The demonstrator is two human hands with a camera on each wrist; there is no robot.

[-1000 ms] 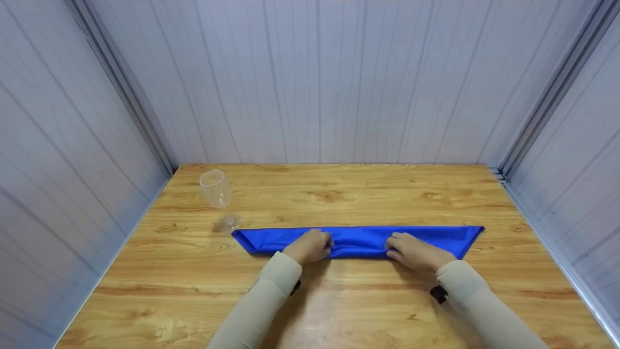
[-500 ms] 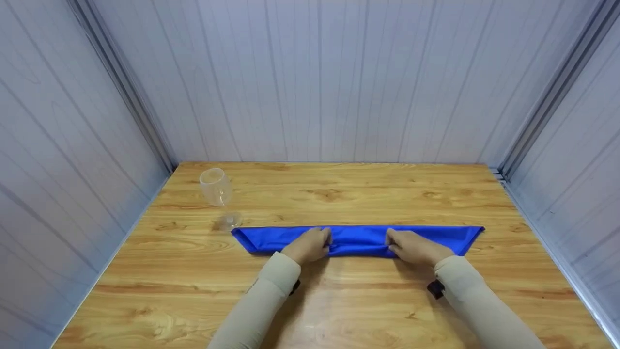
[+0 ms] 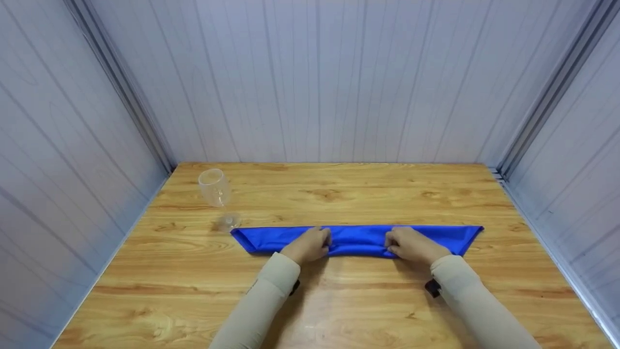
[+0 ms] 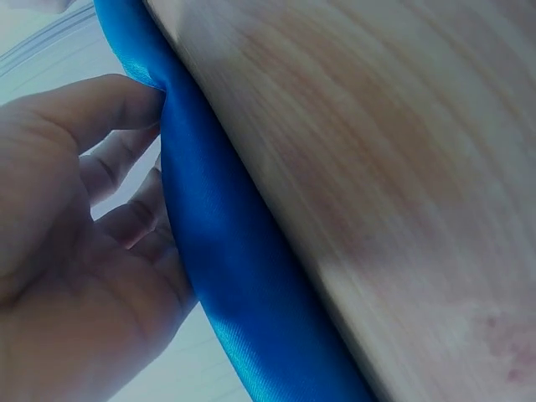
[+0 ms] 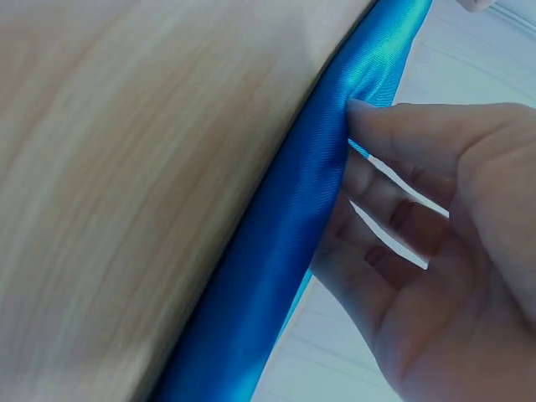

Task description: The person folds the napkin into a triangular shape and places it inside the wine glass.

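Observation:
A blue cloth [image 3: 358, 240], folded into a long strip with slanted ends, lies across the wooden table. Left of its middle, my left hand [image 3: 308, 245] pinches the near folded edge. To the right of the middle my right hand [image 3: 414, 246] pinches the same edge. In the left wrist view, the thumb of the left hand [image 4: 75, 209] presses into the rolled cloth [image 4: 226, 226], fingers behind it. The right wrist view has the right hand [image 5: 444, 218] gripping the cloth [image 5: 276, 226] between thumb and curled fingers; the fingertips are partly hidden.
A clear stemmed glass [image 3: 214, 188] stands upright at the left, its foot close to the cloth's left corner. The wooden table [image 3: 339, 310] is bounded by pale panel walls [image 3: 300, 82] at the back and both sides.
The right hand's fingers have shifted slightly and curl more closely on the cloth's edge. The left hand stays nearly still, and the cloth and the glass keep their places.

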